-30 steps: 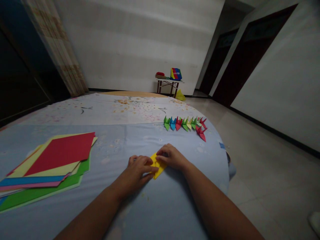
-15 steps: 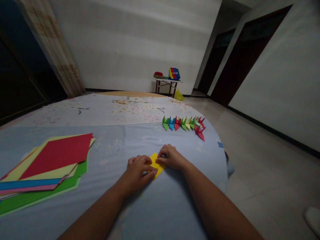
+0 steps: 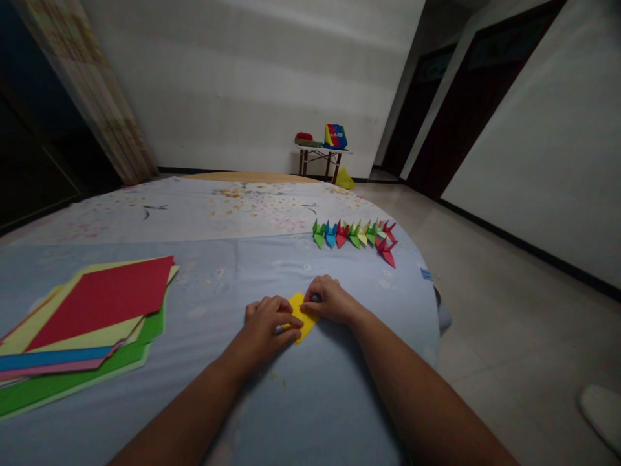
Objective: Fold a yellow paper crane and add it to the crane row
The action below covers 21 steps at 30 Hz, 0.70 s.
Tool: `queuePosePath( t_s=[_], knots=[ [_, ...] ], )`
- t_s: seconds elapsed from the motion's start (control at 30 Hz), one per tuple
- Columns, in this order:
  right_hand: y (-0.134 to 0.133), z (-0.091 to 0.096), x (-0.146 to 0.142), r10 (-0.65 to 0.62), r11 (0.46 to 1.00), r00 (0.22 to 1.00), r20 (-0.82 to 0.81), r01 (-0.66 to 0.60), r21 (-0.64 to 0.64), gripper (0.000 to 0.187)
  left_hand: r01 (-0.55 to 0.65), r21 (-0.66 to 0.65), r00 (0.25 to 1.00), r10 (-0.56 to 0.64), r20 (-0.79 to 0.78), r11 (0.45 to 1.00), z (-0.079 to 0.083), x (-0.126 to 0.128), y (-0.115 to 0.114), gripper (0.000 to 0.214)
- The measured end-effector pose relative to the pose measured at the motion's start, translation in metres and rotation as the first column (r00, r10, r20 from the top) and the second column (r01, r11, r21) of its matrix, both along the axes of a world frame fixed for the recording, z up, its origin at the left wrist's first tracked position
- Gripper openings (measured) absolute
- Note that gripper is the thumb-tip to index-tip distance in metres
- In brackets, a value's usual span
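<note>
A small piece of folded yellow paper (image 3: 306,325) lies on the blue cloth between my two hands, partly covered by their fingers. My left hand (image 3: 268,327) grips its left side, thumb and forefinger together at the paper's lower part. On the upper right side, my right hand (image 3: 328,301) pinches the paper with fingers curled in. Beyond my hands stands a row of folded paper cranes (image 3: 341,234) in green, blue, red and pale yellow. One red crane (image 3: 387,252) sits in front of the row's right end.
Coloured paper sheets (image 3: 104,301) lie stacked at the left, a red one on top. The round table's cloth (image 3: 233,272) has a curved edge at the right. Against the far wall is a small table (image 3: 323,150) bearing a multicoloured box (image 3: 336,136).
The view has shifted slightly, so everything sits a little higher and further left. Both hands keep hold of the yellow paper, with barely any change in their grip.
</note>
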State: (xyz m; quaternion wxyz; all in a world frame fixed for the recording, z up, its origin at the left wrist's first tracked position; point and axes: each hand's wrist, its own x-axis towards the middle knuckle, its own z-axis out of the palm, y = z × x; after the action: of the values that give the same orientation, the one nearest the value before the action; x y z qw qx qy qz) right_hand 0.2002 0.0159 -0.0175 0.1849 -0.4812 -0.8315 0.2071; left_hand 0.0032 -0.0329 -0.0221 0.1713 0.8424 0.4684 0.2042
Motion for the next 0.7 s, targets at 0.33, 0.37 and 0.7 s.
queuePosePath(
  t_s=[0.33,0.37,0.7],
  knots=[
    [-0.0017,0.0036,-0.0013,-0.008,1.000,1.000,0.007,0.008,-0.014,0.014,-0.003,-0.054,1.000,0.003,-0.005,0.999,0.0055,-0.0002,-0.0001,0.013],
    [-0.0016,0.0035,-0.0014,-0.009,1.000,1.000,0.010,0.009,-0.014,0.014,0.000,-0.057,1.000,0.000,-0.003,0.998,0.0056,-0.0005,0.0000,0.013],
    [-0.0017,0.0033,-0.0009,-0.010,1.000,1.000,0.009,0.010,-0.010,0.013,-0.022,-0.071,1.000,0.021,-0.011,0.997,0.0047,0.0010,0.0014,0.011]
  ],
)
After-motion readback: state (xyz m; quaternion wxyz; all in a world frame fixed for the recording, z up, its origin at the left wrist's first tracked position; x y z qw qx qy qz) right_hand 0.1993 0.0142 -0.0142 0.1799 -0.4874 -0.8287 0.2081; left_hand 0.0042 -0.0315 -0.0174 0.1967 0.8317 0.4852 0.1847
